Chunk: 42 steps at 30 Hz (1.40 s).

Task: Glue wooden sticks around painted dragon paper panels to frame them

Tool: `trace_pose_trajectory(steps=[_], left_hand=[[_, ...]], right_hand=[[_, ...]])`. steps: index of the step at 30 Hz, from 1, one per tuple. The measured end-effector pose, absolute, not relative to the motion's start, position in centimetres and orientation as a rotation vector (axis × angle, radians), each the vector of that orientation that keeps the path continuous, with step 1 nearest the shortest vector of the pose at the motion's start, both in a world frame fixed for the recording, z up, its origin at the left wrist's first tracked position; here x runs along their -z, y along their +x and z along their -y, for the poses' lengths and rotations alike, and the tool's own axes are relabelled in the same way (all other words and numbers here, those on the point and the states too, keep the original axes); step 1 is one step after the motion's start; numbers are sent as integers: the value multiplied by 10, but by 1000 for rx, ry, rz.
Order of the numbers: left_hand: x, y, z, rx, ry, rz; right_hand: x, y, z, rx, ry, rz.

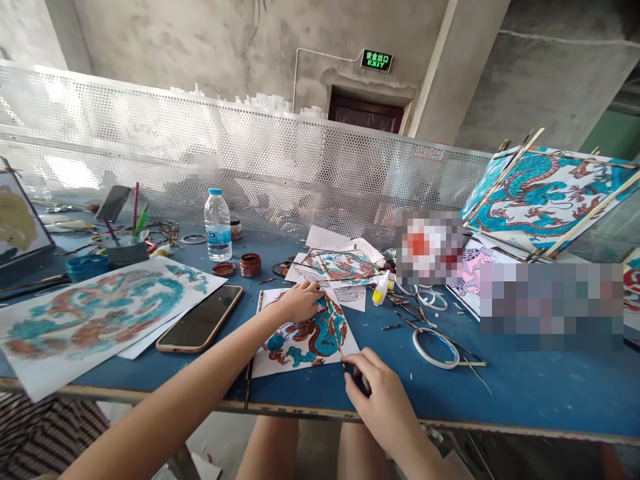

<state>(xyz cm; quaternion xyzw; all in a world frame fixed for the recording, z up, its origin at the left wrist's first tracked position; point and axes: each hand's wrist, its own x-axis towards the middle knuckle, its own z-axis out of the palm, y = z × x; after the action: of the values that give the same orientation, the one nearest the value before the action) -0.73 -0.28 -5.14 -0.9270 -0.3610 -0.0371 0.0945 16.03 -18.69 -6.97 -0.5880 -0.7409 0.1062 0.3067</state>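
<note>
Before me lies a white sheet with a painted dragon (pixel 300 357) in teal and rust-brown. A thin bamboo strip (pixel 334 323) runs across its right part. My left hand (pixel 301 302) rests over the sheet's top, fingers together at the strip's upper end. The strip's lower end is pinched by my right hand (pixel 373 383) near the table's front edge. A dark shape shows under the right fingers; I cannot make it out. Along the sheet's left side lies another dark strip (pixel 249 373). Just beyond are smaller dragon drawings (pixel 345 267) and a yellow-labelled glue bottle (pixel 381 289).
Left stand a phone (pixel 203 319), a large painted sheet (pixel 100 313), a water bottle (pixel 218 227) and a brown paint jar (pixel 250 265). Tape rolls (pixel 436 349) and loose sticks lie right. A framed dragon painting (pixel 550 193) leans at the back right, before a perforated metal screen (pixel 280 160).
</note>
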Motion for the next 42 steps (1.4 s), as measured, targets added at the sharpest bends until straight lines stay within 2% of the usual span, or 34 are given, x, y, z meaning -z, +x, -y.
trace_pose_trajectory(steps=[13, 42], left_hand=[[51, -8, 4, 117, -2753, 1039], [48, -8, 8, 106, -2770, 1123]], right_hand=[[74, 160, 189, -204, -1568, 1948], [69, 160, 190, -291, -1524, 1895]])
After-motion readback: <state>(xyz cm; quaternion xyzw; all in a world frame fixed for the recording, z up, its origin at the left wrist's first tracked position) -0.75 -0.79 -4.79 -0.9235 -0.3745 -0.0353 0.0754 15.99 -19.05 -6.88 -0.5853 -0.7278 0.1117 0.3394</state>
